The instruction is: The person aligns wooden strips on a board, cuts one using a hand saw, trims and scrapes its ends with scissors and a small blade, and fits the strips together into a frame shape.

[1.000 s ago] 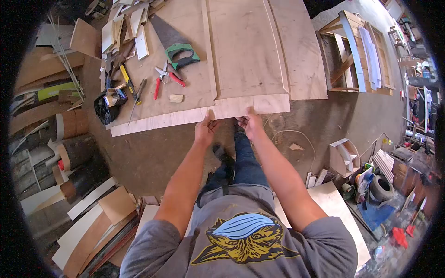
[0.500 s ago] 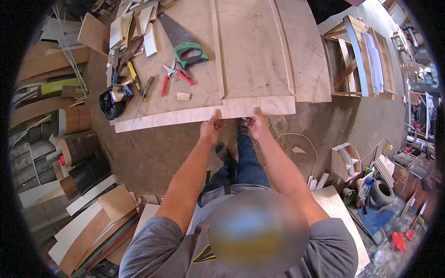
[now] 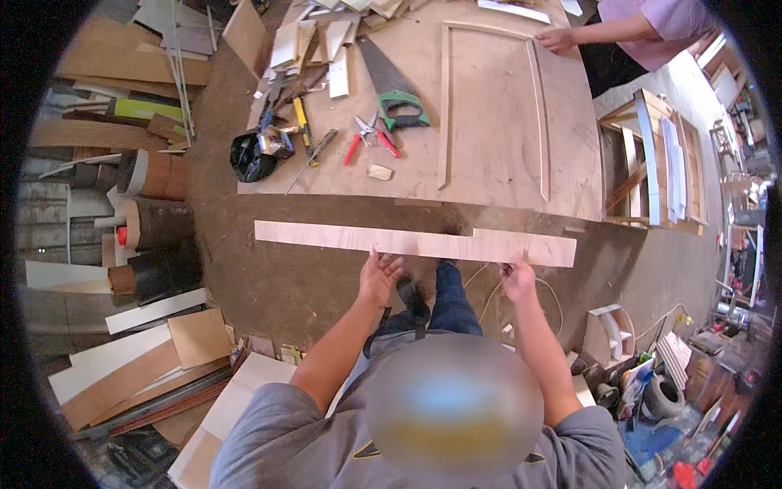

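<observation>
A long, pale plywood strip (image 3: 399, 242) with a step in its far edge is held out over the floor, apart from the worktable. My left hand (image 3: 380, 277) has its thumb at the near edge, left of the strip's middle, with the fingers loosely spread beside that edge. Toward the strip's right end, my right hand (image 3: 517, 275) pinches the near edge. Ahead lies the plywood tabletop (image 3: 489, 106), carrying thin wood strips (image 3: 446, 106), a green-handled handsaw (image 3: 401, 108), red-handled snips (image 3: 372, 140) and a small wood block (image 3: 380, 172).
Another person's hand (image 3: 556, 41) touches a strip at the table's far right. Wood offcuts (image 3: 326, 49), a screwdriver (image 3: 316, 156), a yellow tool (image 3: 303, 122) and a black bag (image 3: 251, 158) lie at the table's left. A wooden frame (image 3: 652, 163) stands right. Boards (image 3: 138, 367) pile lower left.
The plywood strip has come off the table's near edge toward me. My right hand has shifted right along it, and the hands are farther apart. Another person's arm now shows at the far right.
</observation>
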### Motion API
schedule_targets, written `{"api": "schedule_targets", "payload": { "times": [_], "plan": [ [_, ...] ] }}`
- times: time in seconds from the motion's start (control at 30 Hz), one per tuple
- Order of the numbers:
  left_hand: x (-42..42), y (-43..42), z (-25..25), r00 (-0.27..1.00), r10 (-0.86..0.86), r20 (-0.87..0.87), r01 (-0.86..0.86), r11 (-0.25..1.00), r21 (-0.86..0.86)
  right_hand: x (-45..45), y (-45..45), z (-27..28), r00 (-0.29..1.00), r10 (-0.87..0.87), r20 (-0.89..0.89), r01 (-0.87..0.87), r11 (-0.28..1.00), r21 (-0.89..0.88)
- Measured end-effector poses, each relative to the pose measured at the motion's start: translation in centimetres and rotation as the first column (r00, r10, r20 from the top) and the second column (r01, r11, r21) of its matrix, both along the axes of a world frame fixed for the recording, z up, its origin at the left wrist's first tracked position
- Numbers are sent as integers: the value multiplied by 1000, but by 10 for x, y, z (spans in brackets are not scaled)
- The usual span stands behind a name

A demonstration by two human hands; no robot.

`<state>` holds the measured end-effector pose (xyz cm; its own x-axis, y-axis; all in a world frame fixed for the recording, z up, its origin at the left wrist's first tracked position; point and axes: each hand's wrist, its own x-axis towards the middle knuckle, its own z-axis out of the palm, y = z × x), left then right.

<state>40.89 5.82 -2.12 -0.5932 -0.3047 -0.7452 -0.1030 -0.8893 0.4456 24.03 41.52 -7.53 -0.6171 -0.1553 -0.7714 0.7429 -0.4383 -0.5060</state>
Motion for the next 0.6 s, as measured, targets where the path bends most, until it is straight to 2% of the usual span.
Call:
{"api": "schedule_targets", "payload": {
  "times": [0.1, 0.17, 0.27, 0.3, 0.37, 0.4, 0.47, 0.57, 0.6],
  "plan": [
    [1, -13, 26, 984, 179, 2, -179, 984, -23, 7, 2, 19, 999, 50, 0, -50, 999, -6],
    [4, -22, 26, 987, 153, -51, -159, 977, -139, 10, -4, 25, 998, 55, -14, -55, 998, 2],
    [-1, -27, 53, 988, 136, -71, -152, 938, -313, 9, -6, 20, 956, 292, -17, -291, 956, 36],
    [-4, -27, 71, 989, 135, -66, -150, 917, -370, 11, -10, 23, 930, 367, 27, -365, 909, 200],
    [-9, -28, 89, 986, 136, -101, -167, 879, -447, 14, -25, 30, 868, 473, 148, -479, 724, 496],
    [-10, -29, 93, 988, 111, -108, -149, 863, -482, 17, -34, 36, 822, 568, 50, -432, 563, 704],
    [-11, -27, 97, 989, 59, -138, -124, 837, -534, 26, -53, 49, 651, 758, -40, -161, 189, 969],
    [-11, -15, 103, 985, -19, -171, -87, 804, -589, 37, -101, 135, 461, 872, -165, -30, 201, 979],
    [-10, -9, 104, 987, -41, -155, -64, 789, -611, 44, -114, 162, 339, 911, -234, 61, 226, 972]
  ]
}}
